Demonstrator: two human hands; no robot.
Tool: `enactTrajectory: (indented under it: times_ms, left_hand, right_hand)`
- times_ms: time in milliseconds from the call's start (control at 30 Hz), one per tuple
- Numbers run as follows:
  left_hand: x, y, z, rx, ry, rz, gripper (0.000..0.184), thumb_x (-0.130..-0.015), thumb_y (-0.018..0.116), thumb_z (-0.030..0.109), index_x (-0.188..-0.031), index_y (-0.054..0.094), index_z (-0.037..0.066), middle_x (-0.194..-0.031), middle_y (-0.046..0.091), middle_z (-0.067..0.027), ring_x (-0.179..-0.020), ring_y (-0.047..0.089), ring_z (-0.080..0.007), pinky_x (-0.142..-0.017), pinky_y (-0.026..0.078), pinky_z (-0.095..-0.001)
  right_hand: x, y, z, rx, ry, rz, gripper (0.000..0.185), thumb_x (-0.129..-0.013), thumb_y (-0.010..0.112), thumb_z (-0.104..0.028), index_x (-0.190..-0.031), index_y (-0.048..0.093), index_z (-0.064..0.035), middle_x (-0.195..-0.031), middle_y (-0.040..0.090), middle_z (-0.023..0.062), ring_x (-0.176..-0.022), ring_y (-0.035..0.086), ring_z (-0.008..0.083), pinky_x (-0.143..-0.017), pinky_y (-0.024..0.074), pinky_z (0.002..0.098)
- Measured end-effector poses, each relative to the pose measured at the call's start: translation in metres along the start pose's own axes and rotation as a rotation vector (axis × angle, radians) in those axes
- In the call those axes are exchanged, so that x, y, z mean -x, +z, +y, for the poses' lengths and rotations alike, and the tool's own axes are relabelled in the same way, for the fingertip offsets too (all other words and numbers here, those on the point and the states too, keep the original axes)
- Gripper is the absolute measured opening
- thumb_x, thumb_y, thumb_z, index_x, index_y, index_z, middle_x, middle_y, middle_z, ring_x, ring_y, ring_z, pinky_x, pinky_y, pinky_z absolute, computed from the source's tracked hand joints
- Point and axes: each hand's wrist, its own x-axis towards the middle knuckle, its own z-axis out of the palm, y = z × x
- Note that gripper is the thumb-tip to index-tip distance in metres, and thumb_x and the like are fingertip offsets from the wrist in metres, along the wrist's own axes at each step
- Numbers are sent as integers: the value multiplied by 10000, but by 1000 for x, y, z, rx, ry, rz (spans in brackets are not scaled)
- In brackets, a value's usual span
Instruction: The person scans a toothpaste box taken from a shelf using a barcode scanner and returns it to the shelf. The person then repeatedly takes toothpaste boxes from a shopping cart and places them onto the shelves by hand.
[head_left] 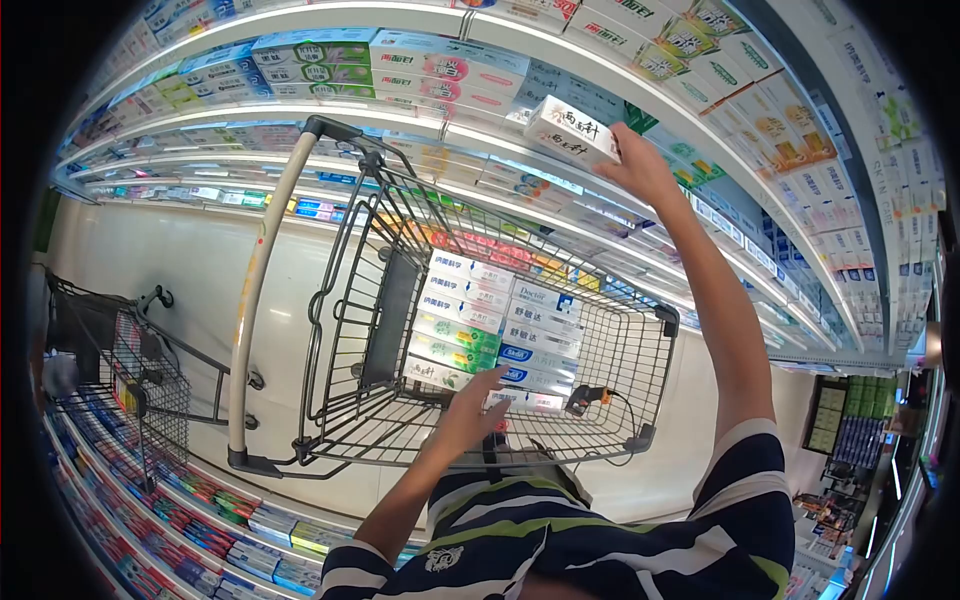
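My right hand [635, 170] is stretched out to the shelf, its fingers closed around one end of a white toothpaste box [572, 130] with black lettering. The box is level with the shelf front. My left hand [470, 415] is over the shopping cart [625, 330], fingers apart at the near end of the stacked toothpaste boxes [515, 335]. They lie in two columns, white, green and blue. Near the fingertips are a white box with dark lettering [436, 374] and another white box [530, 401]. Whether the left fingertips touch the boxes I cannot tell.
Lit shelves [430, 70] packed with toothpaste boxes run along the far side. A black device with a cable [590, 400] is at the cart's right end. Another cart [150, 385] stands at the left, beside a low shelf of packages [200, 530].
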Motion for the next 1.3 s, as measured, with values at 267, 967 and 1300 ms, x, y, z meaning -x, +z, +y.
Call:
enactTrajectory:
  times_ms: [267,967,1300]
  left_hand:
    - [40,25,-33,-354,-8,-252,417,-808,559,152,-1207,472,66,-1153,538,-162,-1028,536,-332,-861,446,-390]
    - [61,38,-39,-429,-245,-527,473,-822,504,233,-1267,421,93,-1217,491,-145,-1088,498,-340,-873,432,-432]
    - [66,43,-51,-435,-117,-432,419,-823,500,199,-1223,446,85,-1110,528,-139,-1000,537,-326,-812,459,-430]
  right_hand:
    - [-53,31,16,183,-26,1,436,-690,699,-235,-964,450,-6,-976,599,185,-960,558,351,-772,461,437]
    - [-84,48,24,199,109,-133,550,-673,677,-208,-1127,433,-17,-1082,563,217,-1062,519,356,-864,444,447]
    - [-87,61,34,251,29,-79,682,-634,727,-207,-1198,388,-30,-1128,534,231,-1082,500,375,-913,412,444]
